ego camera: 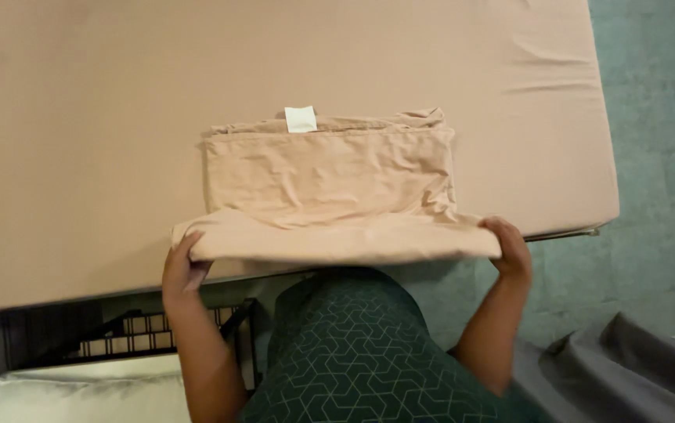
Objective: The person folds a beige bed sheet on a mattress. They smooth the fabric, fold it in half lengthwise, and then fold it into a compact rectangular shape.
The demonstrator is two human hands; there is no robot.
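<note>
Folded peach sheet (pixel 330 184) on a bed (pixel 79 117)
Left hand (pixel 183 270) and right hand (pixel 510 249) grip its near fold; green floor (pixel 658 157) right of bed.

A bed (pixel 79 157) with a beige sheet fills the upper left and centre. A grey-green floor (pixel 658 157) runs down the right side. Grey cloth (pixel 627 368) lies at lower right, a white pillow (pixel 63 395) at lower left.

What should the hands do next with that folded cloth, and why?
Probably carry the lifted near edge forward onto the far half. Left hand and right hand each grip an end of the folded peach sheet, raised off the bed.
</note>
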